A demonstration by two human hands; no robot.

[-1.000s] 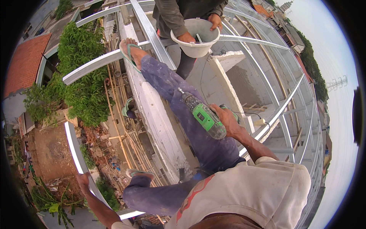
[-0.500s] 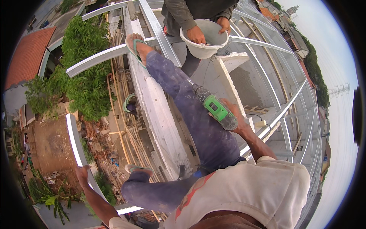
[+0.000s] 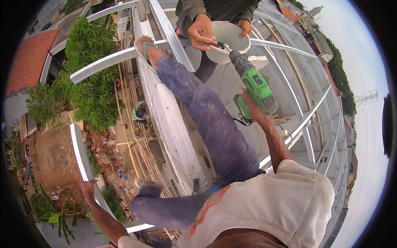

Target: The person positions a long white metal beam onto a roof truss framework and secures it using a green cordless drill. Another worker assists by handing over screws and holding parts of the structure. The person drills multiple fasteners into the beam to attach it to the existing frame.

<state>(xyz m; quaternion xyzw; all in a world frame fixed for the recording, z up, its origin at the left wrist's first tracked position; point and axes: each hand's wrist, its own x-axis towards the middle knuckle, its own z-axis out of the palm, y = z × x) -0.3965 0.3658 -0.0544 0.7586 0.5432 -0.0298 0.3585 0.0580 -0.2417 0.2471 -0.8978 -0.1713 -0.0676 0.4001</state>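
Way out on the left, the left hand [image 3: 87, 187] is wrapped around a white metal frame rail [image 3: 78, 153], fingers curled closed on it, which looks like bracing, since the person sits astride a white concrete beam [image 3: 165, 120] high above a yard full of timber (long drop down there). One sandalled foot [image 3: 145, 48] rests up on a crossing rail, probably for the same reason.

Moving right, the right hand [image 3: 253, 108] has a full closed grip on the handle of a green cordless drill [image 3: 253, 84], held out at arm's length with the bit end pointing up toward a white bowl [image 3: 230, 36]. A co-worker's hands [image 3: 201, 32] hold that bowl right at the drill tip, one reaching into it, so it looks like the drill is being offered up to it.
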